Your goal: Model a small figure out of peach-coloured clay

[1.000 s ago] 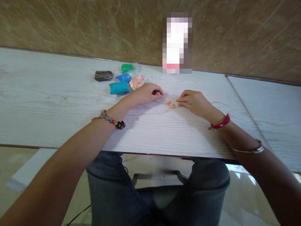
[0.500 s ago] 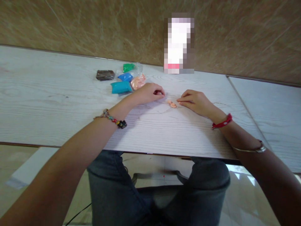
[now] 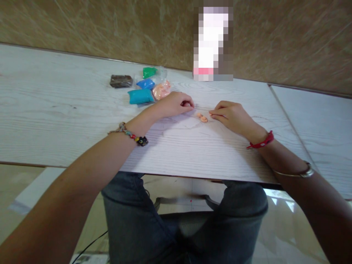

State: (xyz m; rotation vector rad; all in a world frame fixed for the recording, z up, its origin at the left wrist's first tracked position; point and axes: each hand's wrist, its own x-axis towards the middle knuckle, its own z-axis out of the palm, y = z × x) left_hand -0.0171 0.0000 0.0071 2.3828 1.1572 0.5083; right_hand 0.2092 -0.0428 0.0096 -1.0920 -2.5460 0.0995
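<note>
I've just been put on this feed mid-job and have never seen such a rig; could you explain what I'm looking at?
There is no robot here: a person works with two bare hands. This picture comes from a camera on the person's head, looking forward and down, so their left hand is on your left.

On the pale table lie small peach pieces, between the hands. Beyond the left forearm are a brown pack and green, blue, teal and peach ones. A blurred-out patch hides something near the wall.

The right hand has its fingertips together, seemingly on a tiny peach bit. The left hand's fingers curl in to the thumb; I cannot tell whether they hold anything.
</note>
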